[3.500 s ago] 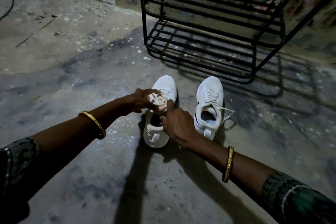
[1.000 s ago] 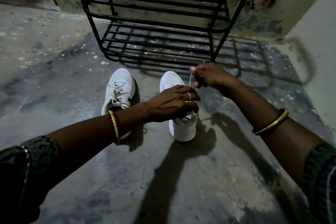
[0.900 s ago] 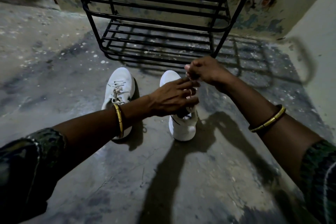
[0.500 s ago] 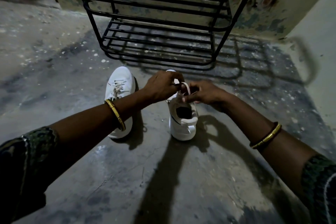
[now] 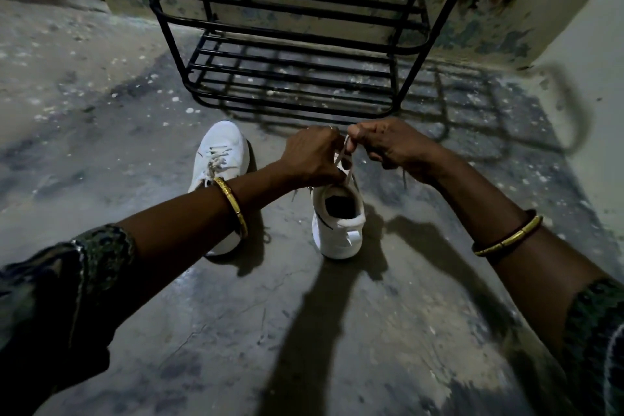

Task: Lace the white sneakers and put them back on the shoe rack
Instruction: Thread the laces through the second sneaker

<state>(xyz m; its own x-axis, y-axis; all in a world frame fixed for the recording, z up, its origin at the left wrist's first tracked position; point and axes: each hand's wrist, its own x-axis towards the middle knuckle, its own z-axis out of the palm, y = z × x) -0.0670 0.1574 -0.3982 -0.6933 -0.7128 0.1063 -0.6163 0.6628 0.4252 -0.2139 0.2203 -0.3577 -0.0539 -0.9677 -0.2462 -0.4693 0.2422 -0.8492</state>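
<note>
Covering the right sneaker's [image 5: 339, 223] eyelets, both hands apparently pinch its lace [image 5: 343, 154]

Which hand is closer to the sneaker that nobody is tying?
Left. The left hand is just beside the other sneaker, its forearm crossing over it. The right hand is farther away, past the laced sneaker.

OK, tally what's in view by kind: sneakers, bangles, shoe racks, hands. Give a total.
White sneakers: 2, left sneaker, right sneaker
Gold bangles: 2, left bangle, right bangle
Shoe rack: 1
Hands: 2, left hand, right hand
Total: 7
</note>
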